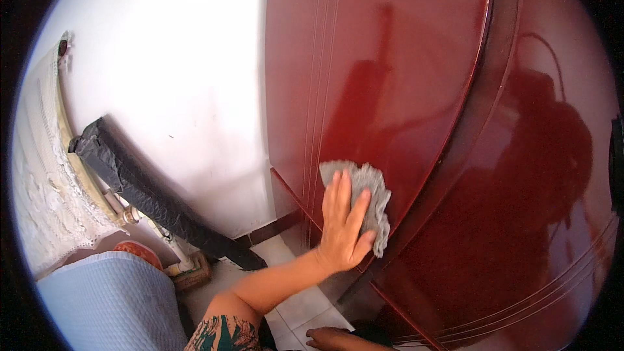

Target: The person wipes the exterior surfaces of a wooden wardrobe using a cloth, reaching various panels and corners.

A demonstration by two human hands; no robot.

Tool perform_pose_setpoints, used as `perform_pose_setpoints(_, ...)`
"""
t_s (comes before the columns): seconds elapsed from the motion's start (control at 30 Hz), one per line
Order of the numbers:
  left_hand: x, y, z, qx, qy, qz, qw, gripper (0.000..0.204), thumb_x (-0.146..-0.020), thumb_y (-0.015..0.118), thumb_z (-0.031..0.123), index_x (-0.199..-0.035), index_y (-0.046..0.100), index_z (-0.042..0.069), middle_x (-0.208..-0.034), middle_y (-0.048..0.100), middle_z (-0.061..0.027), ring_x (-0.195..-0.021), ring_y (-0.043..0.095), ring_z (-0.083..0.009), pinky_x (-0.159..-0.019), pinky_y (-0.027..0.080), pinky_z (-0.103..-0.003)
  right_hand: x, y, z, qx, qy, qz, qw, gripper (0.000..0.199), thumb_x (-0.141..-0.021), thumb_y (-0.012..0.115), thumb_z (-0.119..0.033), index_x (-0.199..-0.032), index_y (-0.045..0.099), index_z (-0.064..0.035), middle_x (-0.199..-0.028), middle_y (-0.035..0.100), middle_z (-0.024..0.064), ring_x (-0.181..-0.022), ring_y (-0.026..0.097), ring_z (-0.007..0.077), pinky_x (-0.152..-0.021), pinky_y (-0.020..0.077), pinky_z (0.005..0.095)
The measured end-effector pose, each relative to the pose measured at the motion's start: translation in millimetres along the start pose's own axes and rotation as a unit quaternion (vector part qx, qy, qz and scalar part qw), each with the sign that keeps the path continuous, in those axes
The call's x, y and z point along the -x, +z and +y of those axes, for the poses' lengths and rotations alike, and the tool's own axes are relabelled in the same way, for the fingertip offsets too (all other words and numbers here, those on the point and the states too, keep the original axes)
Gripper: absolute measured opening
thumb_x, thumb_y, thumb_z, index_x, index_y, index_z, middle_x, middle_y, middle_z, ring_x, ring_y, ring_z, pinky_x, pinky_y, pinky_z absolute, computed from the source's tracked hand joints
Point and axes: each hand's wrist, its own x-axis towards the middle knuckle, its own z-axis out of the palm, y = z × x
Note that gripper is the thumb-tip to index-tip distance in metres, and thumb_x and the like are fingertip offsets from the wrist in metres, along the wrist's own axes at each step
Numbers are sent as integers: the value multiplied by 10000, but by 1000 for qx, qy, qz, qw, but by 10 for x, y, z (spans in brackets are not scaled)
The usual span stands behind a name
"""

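My left hand lies on a crumpled grey cloth and holds it against a glossy dark red wardrobe door. Its fingers point upward, slightly apart, with the thumb over the lower part of the cloth. Low in the picture, in shadow, my right hand is partly cut off by the frame's edge. Its fingers point left, and what they hold, if anything, cannot be made out.
A second red door panel curves off to the right, past a dark vertical gap. Left of the wardrobe, a long black wrapped roll leans by the white wall. A lace curtain, pale pipes and a blue quilted cover fill the left side.
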Motion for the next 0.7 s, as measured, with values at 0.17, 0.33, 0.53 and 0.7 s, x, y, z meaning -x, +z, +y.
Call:
perform_pose_setpoints(0.17,-978,-255,-407,-83,31,54,995,582,-971,286,269,-1460,167,-25,-1524,100,-248,-1414,81,-410,-1131,75,-491,-8,-77,-37,-15,-4,-37,999,375,-938,482,-366,-1064,523,-15,-983,612,231,-956,586,416,-782,461,516)
perform_pose_setpoints(0.33,-1714,-406,-1156,-62,-60,134,987,548,-958,325,208,-1468,204,46,-1513,172,-223,-1410,138,-372,-1148,115,-439,16,2,0,-9,-6,-10,1000,360,-909,520,-349,-1063,547,-24,-968,623,213,-924,600,389,-770,467,494)
perform_pose_setpoints(0.53,-1270,-411,-1638,96,-358,168,913,581,-969,231,283,-1476,130,17,-1540,133,-153,-1425,110,-288,-1161,96,-372,133,-86,-116,-8,-28,96,995,358,-842,601,-322,-1067,585,-44,-916,643,215,-852,617,393,-722,482,486)
perform_pose_setpoints(0.7,-354,-120,-1407,66,-399,143,903,574,-978,213,275,-1474,106,6,-1546,90,-163,-1432,64,-290,-1163,52,-382,41,-83,-22,8,-19,56,998,361,-835,605,-329,-1070,594,-55,-923,645,213,-854,621,386,-732,484,484)
